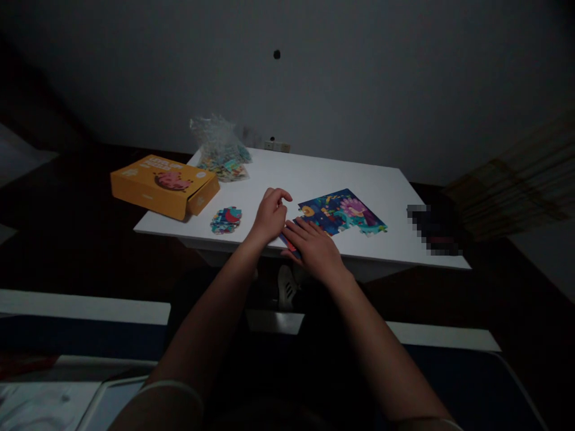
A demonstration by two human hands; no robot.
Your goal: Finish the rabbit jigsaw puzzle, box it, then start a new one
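A partly assembled jigsaw puzzle (330, 206) lies on the white table, with a dark blue scene and a pink-purple shape. My right hand (314, 246) rests flat over its near left part, fingers stretched out. Red and purple puzzle parts (290, 245) peek out beside those fingers; what lies under the palm is hidden. Just left of the puzzle is my left hand (270, 216), its index finger bent with a gap to the thumb and nothing visible in it. Further left, loose puzzle pieces (226, 220) sit in a small pile.
At the table's left end stands a yellow-orange box (164, 187). Behind it is a clear plastic bag (220, 149) with many pieces inside. A dark, pixelated object (433, 230) lies at the right end of the white table (359, 173). Below the near edge shows a shoe (286, 287).
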